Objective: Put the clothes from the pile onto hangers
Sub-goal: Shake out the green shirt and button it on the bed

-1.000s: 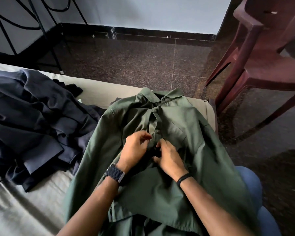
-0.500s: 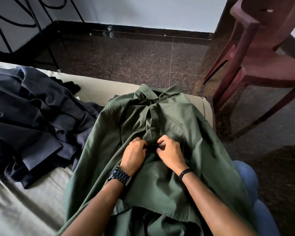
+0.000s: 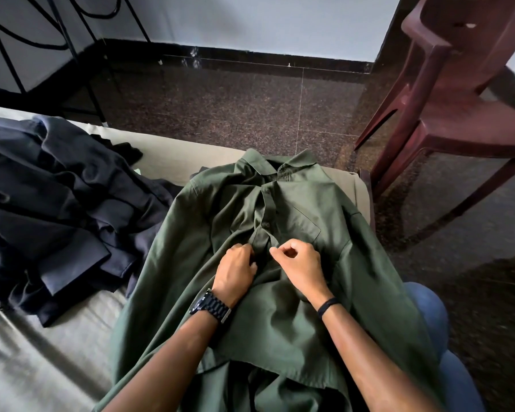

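A green shirt is lying front-up across the person's lap, collar pointing away, with the dark pile to the shirt's left on the bed. Both hands are working at the placket below the chest pocket: the left hand is pinching the placket edge, and the right hand, closed on the cloth half a second ago, is now lifting slightly with curled fingers, though whether it is pinching fabric cannot be told. This suggests one button is just done. No hanger is showing.
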